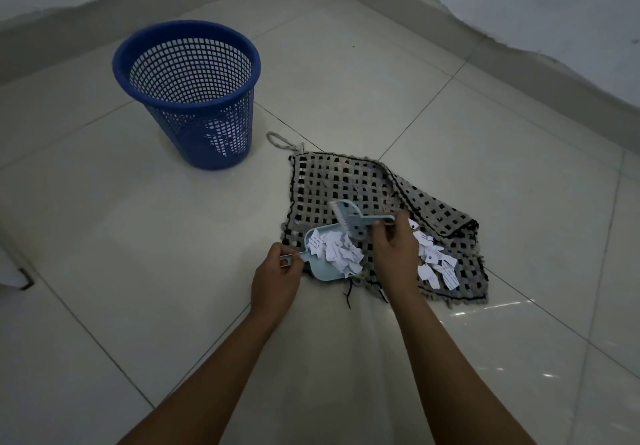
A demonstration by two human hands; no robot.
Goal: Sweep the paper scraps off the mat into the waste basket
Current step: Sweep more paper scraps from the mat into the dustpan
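Scraps: small white torn paper scraps [337, 252], some with printed lines; one heap lying in the pan, a second scatter [436, 264] still on the mat to the right of the right hand.
Pan: small pale blue plastic dustpan [320, 264], mouth toward the mat's near left edge, partly on the mat, handle pointing left over the tile.
Brush: small pale blue plastic hand brush [349, 217], white bristles down-left, tilted above the pan's far rim; touching the heap or not, cannot tell.
Left hand: left hand [277, 276] curled round the dustpan handle, pinching it at the end.
Right hand: right hand [394, 250] wrapped round the brush handle, between the two groups of scraps, hiding part of the mat.
Mat: grey and black checked woven mat [346, 181], flat on the floor, far right corner folded over on itself, loop cord at far left corner, loose dark threads at the near edge.
Basket: blue plastic mesh waste basket [188, 94], upright, well apart from the mat, up and to the left; some white visible through the lower mesh.
In between: bare pale glossy floor tiles [138, 219] from pan to basket.
Edges: wall skirting [519, 53] running behind basket and mat; dark-edged object [20, 278] at the far left, partly out of view.
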